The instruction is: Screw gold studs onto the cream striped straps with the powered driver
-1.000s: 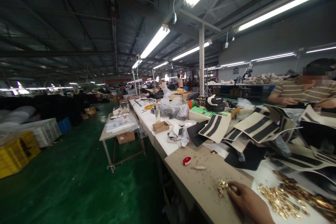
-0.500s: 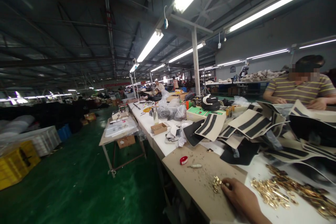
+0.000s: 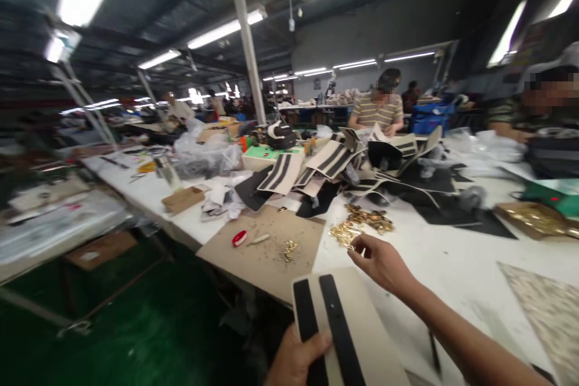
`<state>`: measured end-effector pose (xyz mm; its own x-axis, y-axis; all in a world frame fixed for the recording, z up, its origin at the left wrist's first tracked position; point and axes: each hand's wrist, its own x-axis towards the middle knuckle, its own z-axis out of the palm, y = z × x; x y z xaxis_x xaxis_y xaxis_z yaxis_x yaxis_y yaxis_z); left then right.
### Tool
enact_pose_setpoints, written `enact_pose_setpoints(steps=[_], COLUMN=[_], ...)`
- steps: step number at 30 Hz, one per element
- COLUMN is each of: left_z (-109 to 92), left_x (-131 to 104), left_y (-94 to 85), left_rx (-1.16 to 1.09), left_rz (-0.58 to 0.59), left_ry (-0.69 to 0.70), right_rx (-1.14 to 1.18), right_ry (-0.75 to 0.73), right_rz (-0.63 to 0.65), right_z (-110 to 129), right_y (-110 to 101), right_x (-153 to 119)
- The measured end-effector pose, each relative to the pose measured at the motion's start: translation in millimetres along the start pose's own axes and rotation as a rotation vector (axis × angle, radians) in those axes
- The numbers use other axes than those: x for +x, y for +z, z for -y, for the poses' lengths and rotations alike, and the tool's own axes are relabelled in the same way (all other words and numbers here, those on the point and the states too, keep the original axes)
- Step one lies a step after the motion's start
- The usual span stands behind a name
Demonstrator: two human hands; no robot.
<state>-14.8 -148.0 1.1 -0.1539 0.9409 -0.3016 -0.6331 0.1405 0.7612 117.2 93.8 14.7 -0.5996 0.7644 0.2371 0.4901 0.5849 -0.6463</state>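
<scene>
My left hand (image 3: 301, 353), low in the view, grips a cream panel (image 3: 357, 295) with two black stripes, its thumb lying across the front. My right hand (image 3: 373, 256) reaches over the white table at the near edge of a heap of gold metal fittings (image 3: 342, 233). Its thumb and fingertips are pinched together; whatever sits between them is too small to make out. Darker bronze-gold pieces (image 3: 373, 219) lie just behind that heap. On a brown board (image 3: 253, 226) to the left is a small cluster of gold fittings (image 3: 289, 250).
A red ring-shaped item (image 3: 239, 238) and a pale-handled tool (image 3: 259, 240) lie on the board. Striped panels (image 3: 330, 158) are piled behind. A cardboard box (image 3: 183, 199) stands left, a box of gold parts (image 3: 534, 219) right. Co-workers sit across the table.
The view has swung right. My right hand has gone from the small cluster on the board to the larger gold heap. My left hand, holding the striped panel, has come into view.
</scene>
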Motion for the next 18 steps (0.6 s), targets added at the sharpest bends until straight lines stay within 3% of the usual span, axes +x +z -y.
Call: enact_pose_setpoints(steps=[3,7,13,18], left_z=[-7,-14,-7,-3], left_x=[17,33,69,96], left_y=[11.9,27.9,52.7,60.3], left_rx=[0.033,0.089,0.175,0.199], left_rz=[0.067,0.133,0.133,0.107], left_ry=[-0.129,-0.204,-0.171,-0.142], right_rx=[-0.006,-0.102,-0.280,-0.358], right_ry=[0.031,0.079,0.197,0.223], right_rz=[-0.122,-0.148,-0.100,0.022], right_z=[-15,-33,-71,-86], right_y=[-50,-91,-122,-130], right_x=[-47,-109,-170,-185])
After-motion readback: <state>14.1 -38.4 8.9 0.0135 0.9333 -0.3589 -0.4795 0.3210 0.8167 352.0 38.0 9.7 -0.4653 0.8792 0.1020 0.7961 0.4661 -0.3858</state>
